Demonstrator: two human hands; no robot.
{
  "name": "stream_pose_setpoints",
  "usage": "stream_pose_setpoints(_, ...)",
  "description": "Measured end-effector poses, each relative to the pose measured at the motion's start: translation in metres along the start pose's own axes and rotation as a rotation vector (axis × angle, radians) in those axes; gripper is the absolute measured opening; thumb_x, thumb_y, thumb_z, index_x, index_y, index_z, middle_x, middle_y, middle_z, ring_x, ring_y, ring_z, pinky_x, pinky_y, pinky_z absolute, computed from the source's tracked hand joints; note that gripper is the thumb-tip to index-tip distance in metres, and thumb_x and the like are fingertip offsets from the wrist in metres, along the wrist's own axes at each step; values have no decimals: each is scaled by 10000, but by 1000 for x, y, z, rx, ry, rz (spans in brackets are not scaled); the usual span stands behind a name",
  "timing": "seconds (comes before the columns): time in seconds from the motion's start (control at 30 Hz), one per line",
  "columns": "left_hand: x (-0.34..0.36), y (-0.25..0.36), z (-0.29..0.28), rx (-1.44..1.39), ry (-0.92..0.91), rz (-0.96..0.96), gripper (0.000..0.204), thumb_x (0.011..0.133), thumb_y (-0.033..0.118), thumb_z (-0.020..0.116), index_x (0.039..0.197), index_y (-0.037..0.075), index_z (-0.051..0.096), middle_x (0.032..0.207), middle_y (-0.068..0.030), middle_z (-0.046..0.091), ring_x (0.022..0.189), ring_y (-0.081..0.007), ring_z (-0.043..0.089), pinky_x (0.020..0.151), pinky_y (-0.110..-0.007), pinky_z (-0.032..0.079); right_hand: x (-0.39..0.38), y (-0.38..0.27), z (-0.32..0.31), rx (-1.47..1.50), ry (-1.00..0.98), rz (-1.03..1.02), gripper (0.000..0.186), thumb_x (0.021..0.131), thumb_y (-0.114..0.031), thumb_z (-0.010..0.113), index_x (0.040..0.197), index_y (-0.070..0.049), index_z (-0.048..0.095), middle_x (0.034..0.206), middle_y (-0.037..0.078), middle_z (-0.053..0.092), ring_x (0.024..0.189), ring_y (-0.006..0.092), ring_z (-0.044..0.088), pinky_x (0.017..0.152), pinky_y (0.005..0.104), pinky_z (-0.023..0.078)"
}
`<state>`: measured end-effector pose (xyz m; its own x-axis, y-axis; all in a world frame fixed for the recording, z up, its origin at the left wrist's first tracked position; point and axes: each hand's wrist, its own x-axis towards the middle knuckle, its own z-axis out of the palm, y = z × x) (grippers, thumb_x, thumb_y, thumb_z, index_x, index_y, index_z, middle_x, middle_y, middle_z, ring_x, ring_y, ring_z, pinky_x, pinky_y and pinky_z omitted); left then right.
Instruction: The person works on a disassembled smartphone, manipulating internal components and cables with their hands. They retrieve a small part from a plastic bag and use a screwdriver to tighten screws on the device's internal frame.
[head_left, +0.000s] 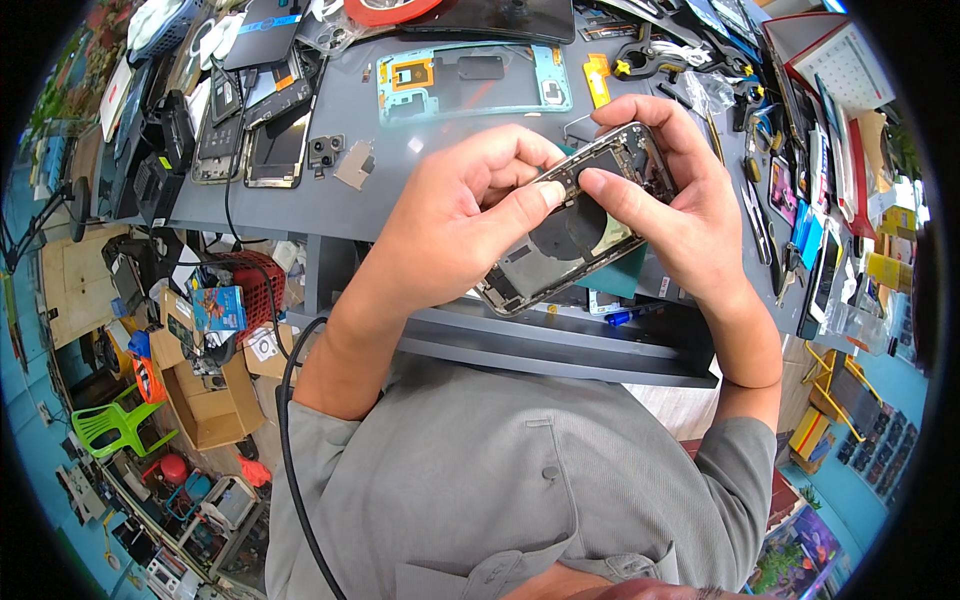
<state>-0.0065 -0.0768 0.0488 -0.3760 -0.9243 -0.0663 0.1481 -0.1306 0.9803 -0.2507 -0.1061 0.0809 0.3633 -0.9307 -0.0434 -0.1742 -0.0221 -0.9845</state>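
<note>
Both hands hold an opened phone housing (538,262) at a slant over the desk's front edge, its inner parts and a dark round area facing up. My left hand (465,215) grips its left side, with the thumb pressing on the upper inside near small components. My right hand (670,200) wraps round its upper right end, fingers curled over the top and thumb resting inside beside the left thumb. A teal mat (620,278) shows partly behind the phone.
The grey desk (335,210) carries a pale blue frame (393,108), dismantled phones (277,150) at left and clamps (641,62) with several tools at right. An open drawer (600,355) sits below the front edge. A black cable (285,420) hangs down past my left arm.
</note>
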Motion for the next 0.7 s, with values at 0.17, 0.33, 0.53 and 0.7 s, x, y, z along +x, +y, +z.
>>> stream_pose_setpoints(0.17, 1, -2, -2, 13, -27, 25, 214, 1133, 81, 694, 1311, -34, 712, 1124, -65, 825, 1047, -83, 745, 958, -261, 577, 0, 2, 1, -24, 9, -50, 493, 993, -128, 889, 1413, -18, 654, 1256, 49, 717, 1153, 109, 669, 1026, 278, 546)
stream_pose_setpoints(0.33, 1, 0, 0, -4, -8, 8, 229, 1130, 85, 704, 1327, -32, 713, 1135, -74, 830, 1048, -85, 749, 958, -261, 577, 0, 0, 0, 4, -9, -12, 512, 993, -119, 890, 1430, -18, 644, 1253, 45, 715, 1157, 104, 666, 1026, 278, 548)
stream_pose_setpoints(0.53, -1, 1, 3, 65, 33, -7, 259, 1124, 96, 730, 1349, -32, 710, 1147, -69, 828, 1079, -85, 748, 971, -260, 577, 2, 3, 0, 60, 12, 5, 517, 992, -83, 884, 1445, -21, 642, 1218, 38, 733, 1123, 98, 690, 995, 272, 567)
stream_pose_setpoints(0.7, 3, 4, 1, 39, 42, -39, 282, 1117, 94, 748, 1364, -37, 709, 1166, -74, 833, 1113, -89, 746, 989, -265, 579, 6, -1, 0, 20, 75, -4, 562, 991, -88, 894, 1490, -11, 646, 1264, 70, 767, 1132, 118, 732, 999, 292, 594)
